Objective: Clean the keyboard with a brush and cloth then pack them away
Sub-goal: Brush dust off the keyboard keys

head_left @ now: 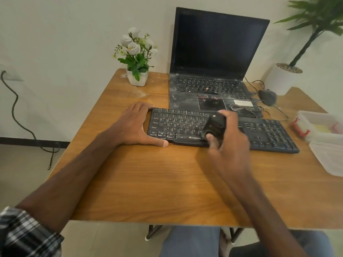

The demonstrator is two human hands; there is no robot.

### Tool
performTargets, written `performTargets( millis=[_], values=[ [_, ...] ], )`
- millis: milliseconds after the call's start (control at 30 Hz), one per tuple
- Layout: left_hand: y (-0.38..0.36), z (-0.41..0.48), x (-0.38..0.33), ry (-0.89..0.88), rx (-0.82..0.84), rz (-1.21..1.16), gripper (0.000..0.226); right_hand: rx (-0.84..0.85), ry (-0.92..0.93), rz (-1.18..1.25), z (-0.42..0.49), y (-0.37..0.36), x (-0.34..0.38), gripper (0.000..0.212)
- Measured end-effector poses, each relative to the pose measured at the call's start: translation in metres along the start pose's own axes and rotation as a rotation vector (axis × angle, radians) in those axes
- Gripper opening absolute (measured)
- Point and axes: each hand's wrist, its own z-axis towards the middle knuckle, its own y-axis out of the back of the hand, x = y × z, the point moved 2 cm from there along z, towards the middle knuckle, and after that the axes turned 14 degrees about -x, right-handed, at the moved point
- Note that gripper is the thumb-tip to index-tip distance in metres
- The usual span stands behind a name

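Two hands are positioned over a black keyboard (259, 132), which lies across the wooden bench (148, 182) directly in front of an open laptop (213, 52). The left hand (136, 123) is laid flat against the keyboard's left end, nothing being held: its fingers (141, 106) are extended toward the rear corner and the thumb is stretched along the front edge. The right hand (229, 143) is held over the middle of the keyboard, and its fingers and thumb are curled tightly round a stubby black brush (215, 125). The brush is located at the key rows just right of centre; whether its bristles are touching the keys cannot be determined. The brand "ZEBRONIC" is printed in white on the keyboard's front lip, the remaining letters being covered by the brush and thumb. The key legends "Ctrl", "Alt" and "Caps Lock" can be read at the left end. A white label is fixed to the dusty laptop palm rest, but its text cannot be read. A clear container (319, 125) with red clips is placed at the bench's right edge, well apart from both hands, with its lid (330, 158) just beside it.
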Motion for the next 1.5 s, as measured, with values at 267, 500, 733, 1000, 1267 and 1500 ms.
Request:
performTargets(
  millis=[267,500,733,1000,1267,1500],
  values=[
    [0.0,-0.002,-0.002,-0.001,-0.015,-0.016,0.14,-0.033,-0.094,0.088,0.03,0.024,-0.003,0.059],
    [-0.001,-0.001,-0.001,-0.003,-0.022,-0.003,0.141,0.045,-0.036,0.064,-0.003,-0.01,0.017,0.064],
    [-0.001,-0.001,-0.001,0.01,-0.019,-0.008,0.141,-0.003,-0.086,0.155,0.021,-0.004,0.024,0.063],
    [-0.002,-0.001,-0.002,-0.009,-0.029,-0.006,0.141,0.175,0.015,0.157,0.004,-0.026,0.04,0.06],
    [-0.003,0.0,0.0,0.0,-0.02,0.003,0.143,0.183,0.068,0.127,0.001,-0.034,0.041,0.059],
    [-0.003,0.001,0.001,0.006,-0.012,-0.001,0.143,0.13,0.055,0.097,0.027,-0.03,0.043,0.06]
  ],
)
